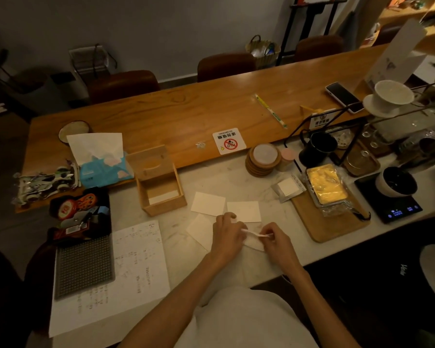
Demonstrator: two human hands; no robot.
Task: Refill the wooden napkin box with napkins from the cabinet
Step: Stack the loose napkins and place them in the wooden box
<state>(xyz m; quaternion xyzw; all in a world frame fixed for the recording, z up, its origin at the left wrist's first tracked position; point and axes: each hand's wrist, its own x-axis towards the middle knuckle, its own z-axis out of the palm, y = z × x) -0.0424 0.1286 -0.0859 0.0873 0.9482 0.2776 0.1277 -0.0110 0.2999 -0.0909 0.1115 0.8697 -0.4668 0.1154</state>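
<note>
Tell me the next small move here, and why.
Probably finish folding the napkin pinched between the left hand and right hand, then put it in the wooden box: the box stands open and looks nearly empty.

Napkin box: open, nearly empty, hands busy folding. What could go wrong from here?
1. Loose napkins lie flat beyond both hands; a sweep of the left hand could scatter them.
2. The wooden napkin box holds little, so it may slide when stuffed.
3. The right hand pinches a thin fold that could tear.
</note>
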